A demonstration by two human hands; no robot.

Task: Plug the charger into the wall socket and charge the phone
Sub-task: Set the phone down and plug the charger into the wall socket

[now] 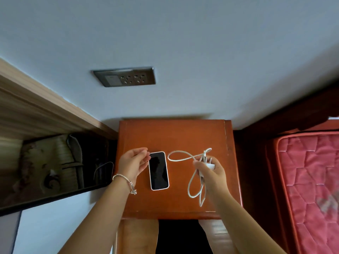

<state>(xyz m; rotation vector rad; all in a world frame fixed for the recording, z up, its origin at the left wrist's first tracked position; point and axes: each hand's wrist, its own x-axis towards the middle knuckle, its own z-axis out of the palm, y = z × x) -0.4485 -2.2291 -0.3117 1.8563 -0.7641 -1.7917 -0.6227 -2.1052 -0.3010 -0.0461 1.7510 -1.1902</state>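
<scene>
A phone with a dark screen and white case lies face up on the reddish-brown bedside table. My left hand hovers just left of the phone, fingers apart and empty, its fingertips close to the phone's top corner. My right hand grips the white charger plug, prongs pointing up. The white cable loops across the table and hangs below that hand. A grey wall socket panel with two outlets sits on the wall above the table.
A wooden cabinet edge runs at the left over a dark open space with cluttered items. A bed with a pink quilted mattress stands to the right, in a dark wooden frame. A bracelet circles my left wrist.
</scene>
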